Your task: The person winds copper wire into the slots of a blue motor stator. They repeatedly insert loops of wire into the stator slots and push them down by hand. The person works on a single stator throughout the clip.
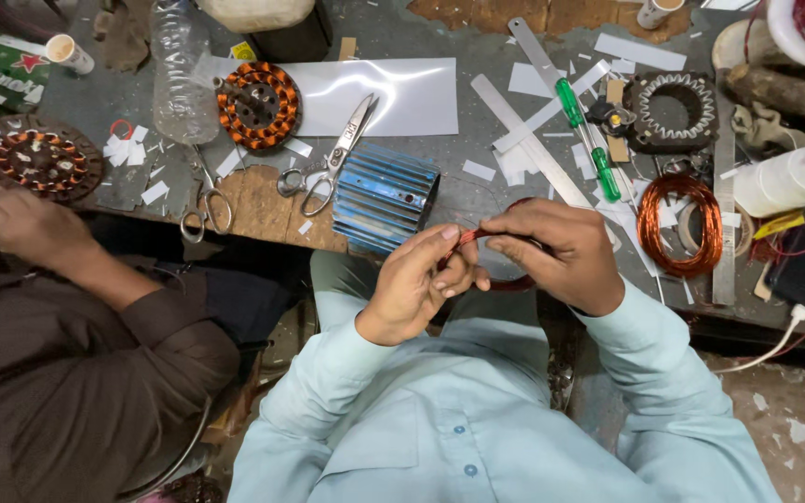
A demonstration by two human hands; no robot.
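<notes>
copper wire coil (505, 279), a reddish loop, sits between both hands just above the lap, in front of the blue finned housing (386, 197) at the workbench (477, 37) edge. the left hand (416, 284) pinches the strand at its upper left end, fingers closed on it; the right hand (561, 253) curls over the loop from the right, gripping it. the strand's long axis runs left to right between the two hands, both equally near. a co-worker's hand (25, 224) works apart at far left.

Copper-orange wire coil (680, 224) & stator windings (258, 105), blue ribbed motor housing (384, 197), green-handled screwdriver (588, 140), silver scissors (330, 160), white thread spool (794, 177), pale-blue shirt (477, 410), co-worker's brown sleeve (76, 373), reddish wire (477, 235) betw. hands.
</notes>
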